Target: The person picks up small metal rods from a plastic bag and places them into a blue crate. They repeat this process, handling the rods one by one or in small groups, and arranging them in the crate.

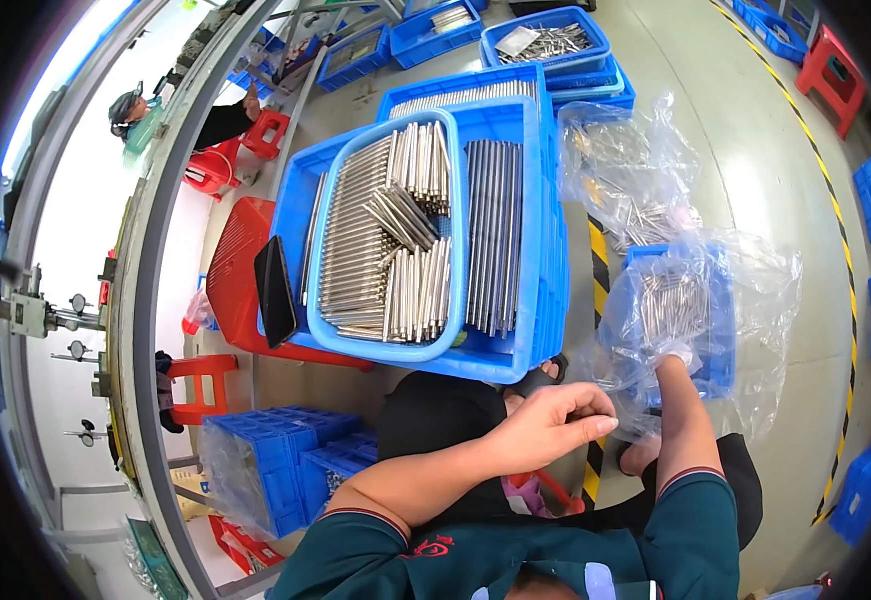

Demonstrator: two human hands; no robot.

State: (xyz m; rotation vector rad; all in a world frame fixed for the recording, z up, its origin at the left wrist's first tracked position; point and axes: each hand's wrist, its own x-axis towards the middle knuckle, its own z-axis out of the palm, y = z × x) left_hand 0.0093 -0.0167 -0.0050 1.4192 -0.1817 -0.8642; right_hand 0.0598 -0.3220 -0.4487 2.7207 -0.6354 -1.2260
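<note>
My left hand (563,424) hovers over my lap, fingers loosely bent and a gap between them and the thumb; nothing shows in it. My right hand (678,358) reaches down to the right into a clear plastic bag (756,290) that lines a low blue crate (722,345). Plastic and pale glare cover its fingers, so their grip is hidden. Just beyond it lie several thin metal rods (674,300) inside the bag. In front of me, a light blue oval basin (461,230) holds stacked silvery rods (356,260), some lying crosswise on top.
Under the basin is a larger blue crate (546,250) with darker rods (493,235) along its right side. A black phone (275,292) leans at its left edge. Another bag (621,160) of rods lies beyond my right hand. Red stools (203,385) and a workbench frame stand left.
</note>
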